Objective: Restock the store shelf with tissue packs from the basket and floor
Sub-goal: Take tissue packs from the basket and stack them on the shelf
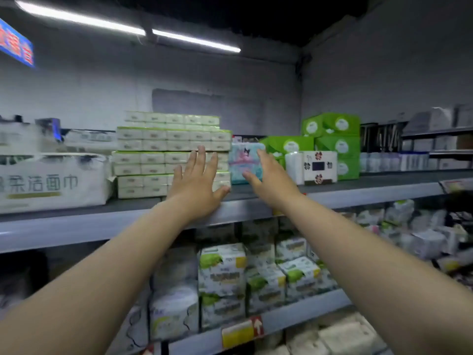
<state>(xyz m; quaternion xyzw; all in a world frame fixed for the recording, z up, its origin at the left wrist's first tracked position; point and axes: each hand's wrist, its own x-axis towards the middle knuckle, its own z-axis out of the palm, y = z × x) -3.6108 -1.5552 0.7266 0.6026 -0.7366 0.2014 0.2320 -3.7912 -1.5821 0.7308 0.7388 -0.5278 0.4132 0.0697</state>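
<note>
Top shelf, head view. We saw the left hand point(197, 183) laid flat, fingers straight and spread, against the front of a tall block of white tissue packs with pale green edging point(153, 149), which stood in several tiers on the grey metal top shelf point(358, 193); the thumb lay at the block's lower right corner, and the hand gripped nothing. We saw the right hand point(268, 178) likewise open, its straight fingers touching the front of a pale blue soft pack printed with a cartoon figure point(240, 160), which stood upright just beside the block on its right. Further right on the same shelf we noted stacked bright green cardboard boxes point(332, 139) and, in front of them, a white box with dark clover marks point(320, 165). To the left of the block lay a large white plastic-wrapped bundle with grey lettering point(51, 183). On the shelf below we noted white packs with green labels point(222, 272), somewhat blurred.
</note>
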